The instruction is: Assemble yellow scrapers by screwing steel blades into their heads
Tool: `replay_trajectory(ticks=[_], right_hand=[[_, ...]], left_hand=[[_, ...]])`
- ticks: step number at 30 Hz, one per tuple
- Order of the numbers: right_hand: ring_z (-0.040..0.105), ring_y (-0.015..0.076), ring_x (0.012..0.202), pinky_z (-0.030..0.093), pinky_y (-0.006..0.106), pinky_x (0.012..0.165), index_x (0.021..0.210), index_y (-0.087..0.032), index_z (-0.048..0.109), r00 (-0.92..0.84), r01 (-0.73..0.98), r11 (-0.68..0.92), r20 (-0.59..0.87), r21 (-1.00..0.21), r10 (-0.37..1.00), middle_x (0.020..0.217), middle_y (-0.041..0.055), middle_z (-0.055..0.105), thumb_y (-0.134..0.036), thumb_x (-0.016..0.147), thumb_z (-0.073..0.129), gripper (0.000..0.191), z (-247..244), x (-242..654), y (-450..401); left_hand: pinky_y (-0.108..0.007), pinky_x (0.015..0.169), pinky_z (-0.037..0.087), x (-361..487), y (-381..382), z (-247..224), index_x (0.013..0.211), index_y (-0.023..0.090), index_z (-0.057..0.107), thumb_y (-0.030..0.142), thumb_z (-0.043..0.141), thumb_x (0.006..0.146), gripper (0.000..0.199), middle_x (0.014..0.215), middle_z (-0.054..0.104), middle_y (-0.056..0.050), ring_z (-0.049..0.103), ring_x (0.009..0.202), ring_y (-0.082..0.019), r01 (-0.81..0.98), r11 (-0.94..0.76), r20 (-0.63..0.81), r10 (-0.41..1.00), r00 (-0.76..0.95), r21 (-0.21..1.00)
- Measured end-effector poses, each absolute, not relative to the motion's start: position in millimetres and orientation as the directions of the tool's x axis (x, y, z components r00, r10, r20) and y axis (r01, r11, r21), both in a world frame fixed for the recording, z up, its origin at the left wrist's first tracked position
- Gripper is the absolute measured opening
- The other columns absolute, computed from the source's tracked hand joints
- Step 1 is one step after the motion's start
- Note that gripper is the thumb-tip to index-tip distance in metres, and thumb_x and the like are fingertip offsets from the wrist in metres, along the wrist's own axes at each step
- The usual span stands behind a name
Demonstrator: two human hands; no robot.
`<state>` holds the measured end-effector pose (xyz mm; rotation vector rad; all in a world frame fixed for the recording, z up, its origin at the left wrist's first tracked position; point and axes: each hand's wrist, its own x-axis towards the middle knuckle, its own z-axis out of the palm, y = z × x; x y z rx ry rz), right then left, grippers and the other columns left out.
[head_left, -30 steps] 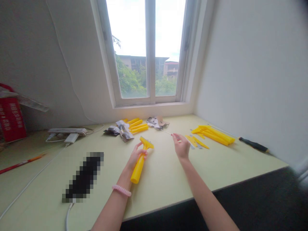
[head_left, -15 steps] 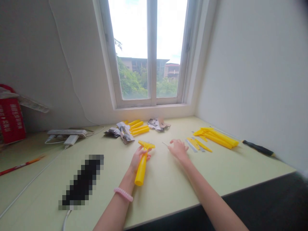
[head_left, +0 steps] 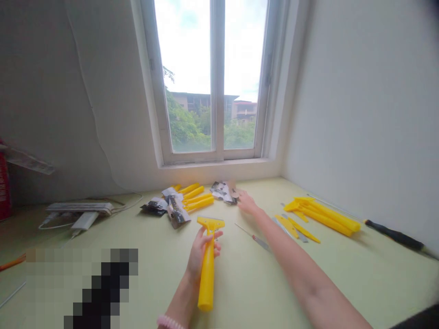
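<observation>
Yellow plastic scraper (head_left: pixel 207 283): lower centre of frame, long axis nearly upright, blade head pointing away toward the window, butt end toward the viewer; grasped around the neck by left hand (head_left: pixel 205 250). Right hand (head_left: pixel 247 202): open, holding nothing, just beside torn packaging (head_left: pixel 223 192), upper centre.

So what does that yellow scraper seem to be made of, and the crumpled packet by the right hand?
The yellow scraper looks like moulded plastic: smooth, glossy, one even colour throughout. The crumpled packet, near the right hand, looks like thin printed plastic or foil, given its shiny creases, but it is too small to tell which.
</observation>
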<state>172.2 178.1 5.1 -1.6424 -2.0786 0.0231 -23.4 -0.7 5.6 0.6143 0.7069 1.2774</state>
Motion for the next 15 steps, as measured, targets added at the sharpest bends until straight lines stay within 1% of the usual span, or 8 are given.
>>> replay_trajectory(ticks=[4,6,8,9,10,12,13,15], right_hand=[[0.043,0.0225,0.111,0.027,0.039,0.097,0.102,-0.013,0.059,-0.113,0.904,0.285,0.466,-0.319,0.878,0.116,0.0129,0.051,-0.004,0.07,0.04,0.038,10,175,164],[0.045,0.0209,0.109,0.03,0.037,0.097,0.099,-0.013,0.059,-0.104,0.841,0.396,0.609,-0.369,0.787,0.111,0.0121,0.051,-0.004,0.071,0.039,0.036,16,180,150],[0.049,0.0204,0.102,0.036,0.037,0.092,0.091,-0.016,0.061,-0.037,0.701,0.549,0.745,-0.455,0.666,0.101,0.0099,0.054,-0.009,0.072,0.043,0.028,24,185,133],[0.051,0.0204,0.097,0.039,0.037,0.09,0.087,-0.017,0.062,0.028,0.612,0.6,0.772,-0.515,0.635,0.096,0.0086,0.054,-0.012,0.071,0.047,0.022,29,187,124],[0.053,0.0199,0.092,0.041,0.037,0.086,0.083,-0.018,0.062,0.1,0.505,0.63,0.765,-0.59,0.636,0.093,0.0072,0.054,-0.017,0.07,0.052,0.016,33,189,114],[0.055,0.0176,0.081,0.045,0.036,0.079,0.077,-0.019,0.06,0.21,0.22,0.626,0.663,-0.748,0.719,0.086,0.0038,0.055,-0.022,0.064,0.061,0.013,41,193,95],[0.056,0.0164,0.078,0.046,0.036,0.077,0.075,-0.02,0.058,0.215,0.058,0.587,0.584,-0.808,0.782,0.082,0.0019,0.056,-0.023,0.061,0.064,0.016,43,195,86],[0.057,0.0147,0.074,0.045,0.035,0.077,0.07,-0.02,0.053,0.14,-0.224,0.458,0.436,-0.86,0.889,0.074,-0.0017,0.056,-0.02,0.057,0.066,0.018,44,199,69]], left_hand=[[-0.016,0.037,0.036,-23,-2,9,0.119,0.015,0.035,0.017,0.044,0.077,0.043,0.079,0.06,-0.009,0.049,0.041,-0.007,-0.685,0.152,-0.129,0.988,0.085,0.712],[-0.015,0.037,0.037,-24,-3,11,0.118,0.015,0.037,0.015,0.043,0.078,0.041,0.081,0.061,-0.009,0.049,0.042,-0.006,-0.706,0.135,-0.121,0.99,0.071,0.695],[-0.015,0.039,0.039,-25,-5,13,0.116,0.015,0.04,0.013,0.044,0.078,0.038,0.085,0.061,-0.01,0.05,0.045,-0.006,-0.73,0.119,-0.108,0.992,0.062,0.673],[-0.015,0.04,0.04,-26,-7,14,0.114,0.015,0.041,0.012,0.045,0.078,0.037,0.087,0.062,-0.01,0.051,0.046,-0.006,-0.745,0.109,-0.101,0.993,0.056,0.658],[-0.015,0.042,0.042,-26,-9,15,0.113,0.015,0.043,0.011,0.045,0.078,0.035,0.088,0.062,-0.01,0.052,0.048,-0.006,-0.761,0.099,-0.093,0.994,0.051,0.642],[-0.016,0.046,0.046,-27,-13,17,0.11,0.013,0.047,0.011,0.047,0.078,0.032,0.092,0.062,-0.011,0.055,0.052,-0.007,-0.793,0.083,-0.073,0.996,0.049,0.603],[-0.017,0.049,0.047,-27,-16,18,0.109,0.012,0.049,0.011,0.047,0.079,0.031,0.092,0.062,-0.011,0.056,0.054,-0.007,-0.809,0.083,-0.073,0.996,0.05,0.582],[-0.019,0.056,0.051,-27,-19,20,0.107,0.009,0.052,0.012,0.046,0.08,0.028,0.09,0.063,-0.011,0.059,0.06,-0.009,-0.842,0.084,-0.089,0.995,0.043,0.533]])
